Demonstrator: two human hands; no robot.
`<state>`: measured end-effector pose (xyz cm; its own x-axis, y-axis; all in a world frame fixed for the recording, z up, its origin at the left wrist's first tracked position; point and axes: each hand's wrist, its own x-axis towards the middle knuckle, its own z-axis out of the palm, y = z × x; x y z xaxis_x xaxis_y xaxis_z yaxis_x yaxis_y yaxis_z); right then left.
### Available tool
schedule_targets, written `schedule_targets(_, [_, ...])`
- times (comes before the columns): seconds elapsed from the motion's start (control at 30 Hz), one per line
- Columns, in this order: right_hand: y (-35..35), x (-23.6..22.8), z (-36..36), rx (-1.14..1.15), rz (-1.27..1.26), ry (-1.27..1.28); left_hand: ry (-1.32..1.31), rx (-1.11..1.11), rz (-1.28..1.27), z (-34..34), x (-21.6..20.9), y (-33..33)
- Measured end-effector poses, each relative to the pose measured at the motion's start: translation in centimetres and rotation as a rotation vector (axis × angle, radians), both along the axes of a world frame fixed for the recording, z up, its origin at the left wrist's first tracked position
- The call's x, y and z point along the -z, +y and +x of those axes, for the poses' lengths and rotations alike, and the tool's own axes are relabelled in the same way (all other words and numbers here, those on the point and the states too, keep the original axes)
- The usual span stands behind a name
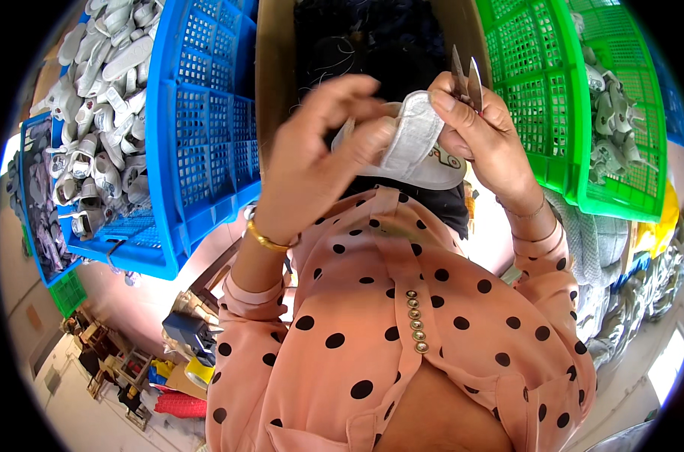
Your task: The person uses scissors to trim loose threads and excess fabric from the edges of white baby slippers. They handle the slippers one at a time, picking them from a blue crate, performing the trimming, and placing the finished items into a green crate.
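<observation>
A light grey fabric shoe upper point(415, 132) with a rounded strap end is up in front of my chest. My right hand point(486, 128) is closed, with the thumb pressed on the edge of the strap. In the same hand is a small pair of metal scissors point(468, 84), its two pointed blades up and apart. My left hand point(323, 143) is at the upper's left side, thumb in front of the fabric. Its fingers are smeared by motion, so its grip does not show. Part of the upper is hidden behind this hand.
A cardboard box point(278, 75) with dark scraps and loose threads stands beyond my hands. At left a blue plastic crate point(206, 143) stands beside many grey shoe pieces point(101, 113). Green crates point(534, 90) stand at right, one with more grey pieces point(613, 120).
</observation>
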<state>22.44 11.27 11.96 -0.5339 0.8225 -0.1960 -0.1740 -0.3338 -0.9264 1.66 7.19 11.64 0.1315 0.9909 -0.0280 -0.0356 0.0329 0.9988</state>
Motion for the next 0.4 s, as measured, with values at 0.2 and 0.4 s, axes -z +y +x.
schedule_targets(0.2, [-0.1,0.4,-0.3,0.147,0.532,-0.42,0.039,0.027,-0.106,1.8,-1.0,0.5])
schedule_targets(0.4, [-1.2,-1.5,1.7,0.131,1.223,-1.11,-0.018,-0.077,-0.188,1.3,-1.0,0.1])
